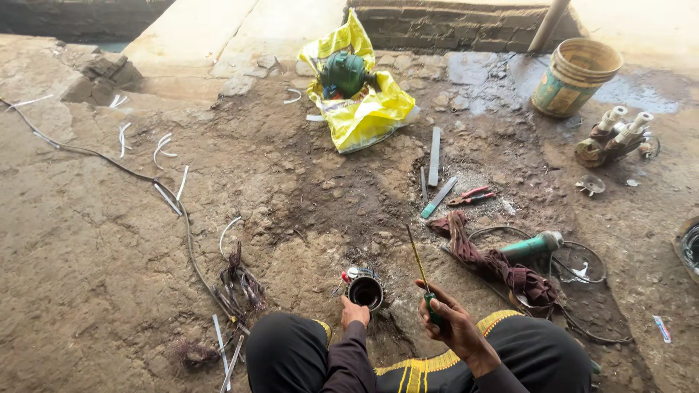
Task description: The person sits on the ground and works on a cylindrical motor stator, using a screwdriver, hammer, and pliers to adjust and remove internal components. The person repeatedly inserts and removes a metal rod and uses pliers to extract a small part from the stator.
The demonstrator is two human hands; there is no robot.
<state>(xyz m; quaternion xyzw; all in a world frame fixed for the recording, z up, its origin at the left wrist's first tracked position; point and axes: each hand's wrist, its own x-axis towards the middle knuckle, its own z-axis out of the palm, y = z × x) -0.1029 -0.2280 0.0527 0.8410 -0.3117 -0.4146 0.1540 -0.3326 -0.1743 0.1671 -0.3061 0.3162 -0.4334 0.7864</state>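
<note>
Squatting over bare, stained ground, we work with both hands just in front of our knees. Our left hand (pixel 354 313) is closed on the near rim of the stator (pixel 365 291), a short dark metal cylinder standing upright on the dirt with its open bore facing up. Our right hand (pixel 453 320) is wrapped tight around the green handle of a screwdriver (pixel 422 273); its thin shaft angles up and away, with the tip above and to the right of the stator, not touching it.

Handling, as we judge it: the stator looks dense, rigid and heavy for its size, so it should sit steady under 1 hand. The rim or outer wall is the sound place to grip. The small wire leads at its far edge look thin and fragile, so we would keep fingers off them. The screwdriver is light and stiff; its handle gives a secure hold.

Around us:
- Brown cloth strip (pixel 495 262) to the right, lying beside a green-handled tool (pixel 535 244) and a loop of wire.
- Red pliers (pixel 470 196) and 2 flat metal bars (pixel 435 156) further out.
- Yellow bag (pixel 360 109) holding a green motor part (pixel 342 73).
- Bucket (pixel 575 76) at far right, on wet ground.
- Long cable (pixel 109 161) running across the left, with a bundle of old winding (pixel 240 280) near its end.
</note>
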